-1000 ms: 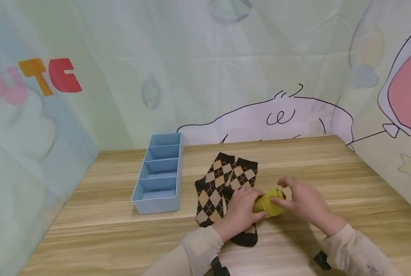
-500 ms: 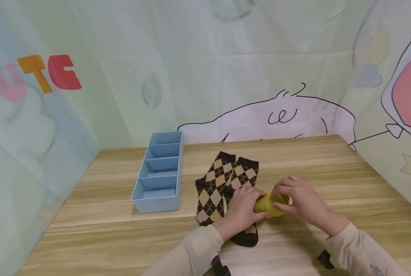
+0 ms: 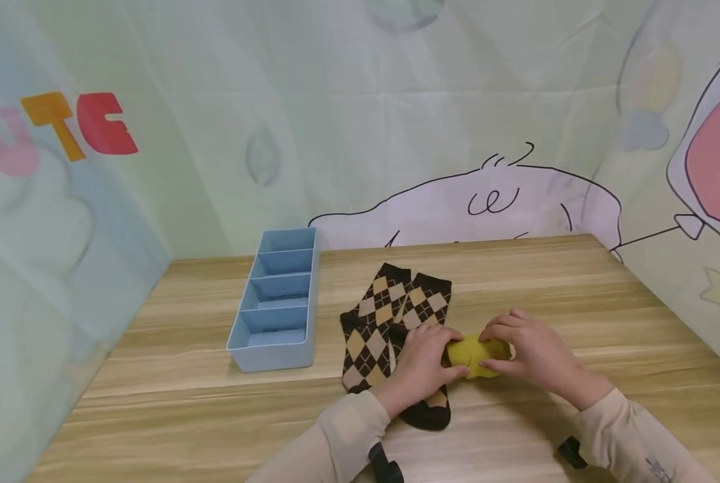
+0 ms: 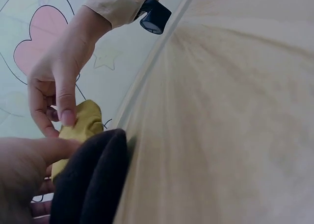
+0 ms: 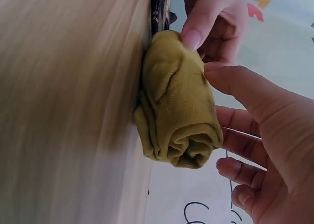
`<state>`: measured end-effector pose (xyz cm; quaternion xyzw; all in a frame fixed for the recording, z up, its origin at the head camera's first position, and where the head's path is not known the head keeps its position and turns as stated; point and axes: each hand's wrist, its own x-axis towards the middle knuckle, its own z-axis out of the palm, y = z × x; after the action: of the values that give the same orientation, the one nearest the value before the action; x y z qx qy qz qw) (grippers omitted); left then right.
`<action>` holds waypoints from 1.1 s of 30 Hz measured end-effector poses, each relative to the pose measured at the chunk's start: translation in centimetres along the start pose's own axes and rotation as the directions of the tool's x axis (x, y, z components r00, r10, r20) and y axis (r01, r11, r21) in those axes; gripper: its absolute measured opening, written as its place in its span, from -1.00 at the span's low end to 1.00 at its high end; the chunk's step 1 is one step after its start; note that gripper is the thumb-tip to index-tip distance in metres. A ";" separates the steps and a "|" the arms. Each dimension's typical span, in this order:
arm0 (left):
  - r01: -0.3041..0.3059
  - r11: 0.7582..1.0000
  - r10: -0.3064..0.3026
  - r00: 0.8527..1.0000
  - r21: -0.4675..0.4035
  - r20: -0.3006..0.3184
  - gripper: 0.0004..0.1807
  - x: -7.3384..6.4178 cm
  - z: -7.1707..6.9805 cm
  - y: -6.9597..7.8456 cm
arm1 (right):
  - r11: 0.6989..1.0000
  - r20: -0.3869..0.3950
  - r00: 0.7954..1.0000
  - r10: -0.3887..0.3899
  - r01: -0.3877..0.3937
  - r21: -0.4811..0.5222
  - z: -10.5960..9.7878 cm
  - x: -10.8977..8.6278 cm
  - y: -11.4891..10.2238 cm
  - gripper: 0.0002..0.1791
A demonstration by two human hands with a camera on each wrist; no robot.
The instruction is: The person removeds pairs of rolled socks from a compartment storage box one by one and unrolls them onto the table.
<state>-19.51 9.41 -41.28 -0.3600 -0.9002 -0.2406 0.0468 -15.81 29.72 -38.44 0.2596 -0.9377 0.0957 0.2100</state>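
Note:
A rolled-up mustard-yellow sock bundle (image 3: 472, 354) lies on the wooden table, its coiled end showing in the right wrist view. My left hand (image 3: 419, 365) grips its left end between thumb and fingers. At the other end, my right hand (image 3: 535, 352) pinches the roll, thumb on the near side and fingers over the top. Two dark argyle socks (image 3: 374, 329) lie flat beside the roll, and my left hand covers part of the right one. In the left wrist view their black toes (image 4: 105, 175) stand large in front of the roll.
A blue four-slot box would be counted as several slots: the blue divided box (image 3: 275, 359) stands left of the socks, nothing visible in its compartments. A printed cloth backdrop (image 3: 360, 134) rises behind the wooden table (image 3: 215, 429) and along both sides.
My right hand has moved from the roll's open right end to close its fingers over the top of the roll. The left hand keeps its grip; the argyle socks stay put.

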 end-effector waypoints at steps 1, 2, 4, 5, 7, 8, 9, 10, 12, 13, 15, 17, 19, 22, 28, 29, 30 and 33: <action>-0.005 1.000 0.005 1.000 0.000 0.004 -0.43 0.0 0.0 0.1 | 1.000 0.002 1.000 0.003 -0.003 -0.002 0.1 0.0 0.1 -0.63; -0.011 1.000 0.011 1.000 0.007 0.009 -0.41 0.0 -0.1 0.1 | 1.000 0.004 1.000 0.006 -0.006 -0.002 0.1 -0.1 0.2 -0.63; -0.030 0.999 0.030 0.999 0.025 0.015 -0.37 -0.1 -0.1 0.2 | 1.000 0.016 1.000 0.020 -0.020 -0.002 0.2 -0.2 0.5 -0.63; -0.039 0.999 0.038 0.999 0.037 0.019 -0.35 -0.1 -0.1 0.2 | 1.000 0.023 0.999 0.028 -0.028 -0.002 0.3 -0.3 0.6 -0.64; -0.052 0.997 0.051 0.998 0.062 0.026 -0.32 -0.1 -0.1 0.3 | 0.999 0.034 0.999 0.043 -0.043 0.003 0.3 -0.4 0.8 -0.66; -0.060 0.995 0.059 0.998 0.080 0.023 -0.32 -0.1 0.0 0.3 | 0.999 0.038 0.998 0.048 -0.048 0.007 0.4 -0.4 0.9 -0.66; -0.069 0.993 0.067 0.998 0.093 0.019 -0.33 -0.1 0.0 0.3 | 0.999 0.041 0.998 0.051 -0.052 0.012 0.4 -0.4 1.0 -0.67; -0.075 0.992 0.074 0.997 0.106 0.015 -0.33 -0.1 0.0 0.3 | 0.998 0.042 0.998 0.054 -0.055 0.018 0.4 -0.4 1.0 -0.68; -0.089 0.988 0.089 0.996 0.125 0.003 -0.36 -0.1 0.1 0.3 | 0.998 0.045 0.997 0.059 -0.060 0.029 0.5 -0.4 1.0 -0.69; -0.093 0.988 0.095 0.996 0.125 -0.003 -0.37 -0.1 0.1 0.3 | 0.998 0.048 0.997 0.061 -0.063 0.032 0.5 -0.4 0.9 -0.69; -0.098 0.987 0.101 0.995 0.127 -0.013 -0.40 -0.1 0.1 0.2 | 0.997 0.056 0.996 0.070 -0.072 0.040 0.5 -0.5 0.8 -0.70; -0.097 0.988 0.100 0.995 0.117 -0.019 -0.42 -0.1 0.0 0.2 | 0.996 0.065 0.995 0.078 -0.081 0.046 0.4 -0.5 0.7 -0.69; -0.094 0.991 0.097 0.995 0.099 -0.019 -0.45 -0.1 -0.2 0.1 | 0.995 0.075 0.994 0.083 -0.087 0.052 0.4 -0.5 0.6 -0.68; -0.097 0.993 0.098 0.995 0.072 -0.010 -0.49 -0.1 -0.5 -0.2 | 0.994 0.085 0.993 0.082 -0.087 0.059 0.3 -0.4 0.3 -0.66; -0.106 0.994 0.106 0.994 0.002 0.025 -0.57 0.1 -1.1 -0.8 | 0.999 0.014 1.000 -0.002 0.002 0.054 0.2 -0.4 -0.1 -0.64; -0.105 0.994 0.106 0.994 -0.009 0.034 -0.58 0.2 -1.3 -0.9 | 0.998 -0.008 1.000 -0.025 0.026 0.051 0.2 -0.4 -0.2 -0.64; -0.105 0.994 0.106 0.993 -0.020 0.043 -0.59 0.2 -1.4 -1.0 | 0.998 -0.025 0.999 -0.045 0.046 0.051 0.2 -0.5 -0.3 -0.64; -0.103 0.994 0.106 0.992 -0.044 0.069 -0.62 0.3 -1.7 -1.2 | 0.994 -0.062 0.993 -0.096 0.099 0.039 0.2 -0.5 -0.5 -0.63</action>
<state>-20.66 8.08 -40.21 -0.4158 -0.8762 -0.2429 0.0201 -15.24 29.47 -38.80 0.3065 -0.9150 0.1128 0.2369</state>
